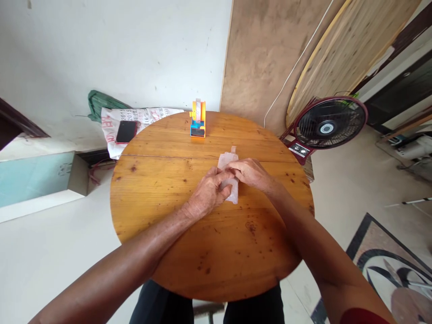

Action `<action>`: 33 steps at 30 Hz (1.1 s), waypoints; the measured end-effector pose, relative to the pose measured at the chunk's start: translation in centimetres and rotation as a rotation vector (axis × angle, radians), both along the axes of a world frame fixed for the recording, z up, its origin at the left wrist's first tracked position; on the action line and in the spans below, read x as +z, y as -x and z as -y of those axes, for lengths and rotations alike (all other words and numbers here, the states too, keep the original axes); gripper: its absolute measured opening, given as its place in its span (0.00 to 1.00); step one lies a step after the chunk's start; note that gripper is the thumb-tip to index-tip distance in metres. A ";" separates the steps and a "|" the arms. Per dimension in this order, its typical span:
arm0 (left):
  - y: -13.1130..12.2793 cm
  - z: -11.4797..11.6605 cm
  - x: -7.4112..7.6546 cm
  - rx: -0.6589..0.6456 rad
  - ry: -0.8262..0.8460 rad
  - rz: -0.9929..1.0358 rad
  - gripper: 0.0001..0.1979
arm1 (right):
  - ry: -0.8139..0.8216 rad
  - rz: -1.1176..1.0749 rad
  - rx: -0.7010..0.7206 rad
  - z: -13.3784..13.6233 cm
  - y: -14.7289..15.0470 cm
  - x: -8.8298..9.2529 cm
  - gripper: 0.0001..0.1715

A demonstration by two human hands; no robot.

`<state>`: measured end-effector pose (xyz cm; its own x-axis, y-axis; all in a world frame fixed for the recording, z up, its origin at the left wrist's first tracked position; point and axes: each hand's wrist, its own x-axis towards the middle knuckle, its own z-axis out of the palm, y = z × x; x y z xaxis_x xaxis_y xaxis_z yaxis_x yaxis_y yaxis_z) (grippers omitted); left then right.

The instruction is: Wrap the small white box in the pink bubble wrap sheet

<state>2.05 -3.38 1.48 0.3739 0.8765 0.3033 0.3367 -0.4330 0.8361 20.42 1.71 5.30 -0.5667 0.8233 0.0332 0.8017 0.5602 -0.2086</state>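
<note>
Left hand (pixel 207 190), thumb parted, rests on a pale, rectangular, plastic-wrapped packet (pixel 227 159); right hand (pixel 251 173) bunches at its fingertips, either's pinch unclear. Beneath both, the packet extends beyond and nearer.

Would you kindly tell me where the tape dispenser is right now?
In the head view, the tape dispenser stands near the far edge of the wooden table, slightly left of centre, beyond the pale packet.

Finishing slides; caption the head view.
Left hand and right hand on a pale packet, round wooden table, tape dispenser beyond.
</note>
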 end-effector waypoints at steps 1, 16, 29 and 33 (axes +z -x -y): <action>0.0 0.0 0.1 0.003 -0.009 -0.013 0.15 | -0.005 -0.021 -0.006 0.0 0.0 -0.2 0.15; 0.0 0.0 -0.1 0.052 -0.090 -0.107 0.13 | -0.089 -0.365 -0.367 0.1 -1.3 -2.8 0.14; 0.1 0.0 0.1 0.021 -0.176 -0.181 0.12 | 0.046 -0.257 -0.616 -2.1 -0.3 -2.6 0.28; 0.0 0.0 0.0 0.023 -0.169 -0.169 0.12 | 0.121 -0.315 -0.606 -3.7 -0.3 -2.8 0.17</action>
<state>2.04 -3.33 1.46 0.4128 0.8272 0.3811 0.4772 -0.5529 0.6831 20.68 5.37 2.50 0.0161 0.9998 0.0083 0.8570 -0.0095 -0.5151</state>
